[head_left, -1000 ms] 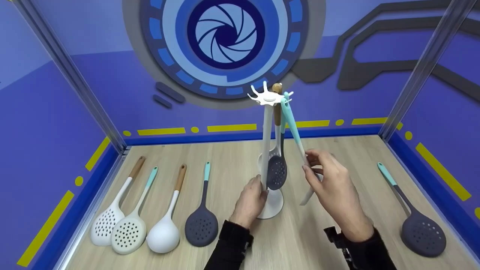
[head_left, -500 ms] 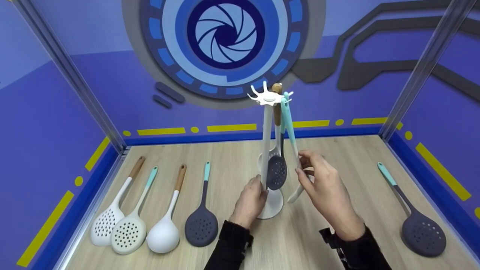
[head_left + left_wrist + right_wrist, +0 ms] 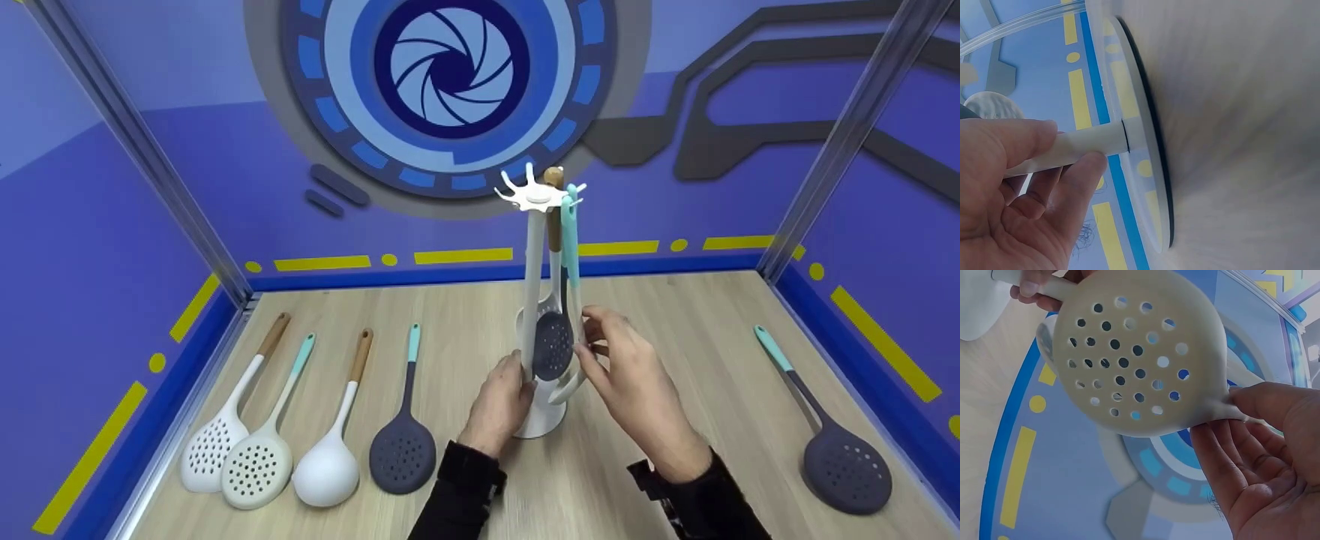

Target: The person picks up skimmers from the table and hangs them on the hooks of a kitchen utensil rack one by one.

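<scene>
While skimmer (image 3: pixel 572 262) in right grip (image 3: pixel 637 382), head (image 3: pixel 1148 363) below.

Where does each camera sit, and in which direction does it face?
Head: on the person's head, facing forward and down at the stand and table; left fingers, right fingers and black sleeves show.
Left wrist: on that wrist, facing the stand's pole and base, seen sideways; left fingers show.
Right wrist: on that wrist, facing the perforated skimmer; right fingers hold its neck.
Shared: both wrist views show left fingers on the pole.
</scene>
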The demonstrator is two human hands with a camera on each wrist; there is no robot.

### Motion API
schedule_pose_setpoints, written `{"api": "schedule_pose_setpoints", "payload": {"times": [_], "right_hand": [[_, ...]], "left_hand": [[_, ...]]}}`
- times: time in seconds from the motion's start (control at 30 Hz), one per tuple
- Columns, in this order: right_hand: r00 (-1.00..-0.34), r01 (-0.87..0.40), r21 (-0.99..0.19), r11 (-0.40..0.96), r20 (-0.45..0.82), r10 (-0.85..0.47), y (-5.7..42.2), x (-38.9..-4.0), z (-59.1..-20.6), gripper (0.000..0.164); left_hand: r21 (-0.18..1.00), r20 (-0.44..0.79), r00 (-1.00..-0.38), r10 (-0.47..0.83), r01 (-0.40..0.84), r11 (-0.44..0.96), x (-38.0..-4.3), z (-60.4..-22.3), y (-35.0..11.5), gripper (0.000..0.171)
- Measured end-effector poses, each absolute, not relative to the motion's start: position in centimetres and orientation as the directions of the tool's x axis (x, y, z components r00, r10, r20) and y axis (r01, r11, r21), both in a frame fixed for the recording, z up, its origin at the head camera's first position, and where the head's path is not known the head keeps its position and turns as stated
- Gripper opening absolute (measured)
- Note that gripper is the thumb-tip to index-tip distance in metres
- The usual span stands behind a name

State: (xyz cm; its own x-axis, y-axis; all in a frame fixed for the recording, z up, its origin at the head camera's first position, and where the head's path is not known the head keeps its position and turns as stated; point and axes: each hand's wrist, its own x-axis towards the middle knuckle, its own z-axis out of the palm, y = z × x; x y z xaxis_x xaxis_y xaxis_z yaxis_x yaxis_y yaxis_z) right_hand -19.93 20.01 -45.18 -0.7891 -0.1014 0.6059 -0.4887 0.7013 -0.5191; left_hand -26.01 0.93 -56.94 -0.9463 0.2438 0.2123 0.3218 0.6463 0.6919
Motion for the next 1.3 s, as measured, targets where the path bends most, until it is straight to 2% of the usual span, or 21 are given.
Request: {"api": "schedule_pose_setpoints", "payload": {"times": [0.33,0.6,0.9,1.3], "right_hand": [[-0.830,-0.456,-0.537,0.710,0.545,-0.121,19.9,-19.8,-45.2,0.048],[-0.830,-0.458,-0.527,0.716,0.541,-0.133,20.3,-19.8,-45.1,0.051],[-0.831,-0.455,-0.534,0.712,0.543,-0.124,20.9,-19.9,-44.8,0.050],[-0.880,-0.357,-0.535,0.766,0.469,-0.082,23.0,-20.0,-43.9,0.052]], "left_hand": [[0.680,0.252,-0.937,0.242,0.349,0.645,-26.1,-57.0,0.9,0.036],[0.667,0.273,-0.930,0.247,0.368,0.648,-26.1,-57.2,0.8,0.034],[0.702,0.220,-0.944,0.248,0.329,0.632,-26.1,-57.1,0.8,0.040],[0.706,0.181,-0.949,0.256,0.307,0.638,-26.1,-57.1,0.8,0.043]]}}
